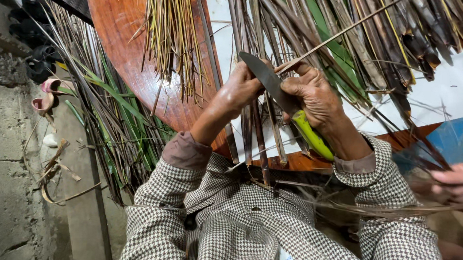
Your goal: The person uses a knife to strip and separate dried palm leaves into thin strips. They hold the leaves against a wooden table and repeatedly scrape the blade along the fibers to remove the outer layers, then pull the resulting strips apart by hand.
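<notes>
The right hand [315, 95] is gripping a knife [276, 92] with a dark blade and a yellow-green handle, the blade pointing toward ten o'clock, while its fingers are also pinching a thin pale strip [350, 29] that is running off toward two o'clock. The left hand [240, 89], just beside the blade at nine o'clock, is closing around dark stalks [258, 131] lying on the round wooden table [117, 26]. A bundle of yellowish splints [170, 30] is lying at eleven o'clock, and another person's hand [461, 179] is showing blurred at four o'clock.
</notes>
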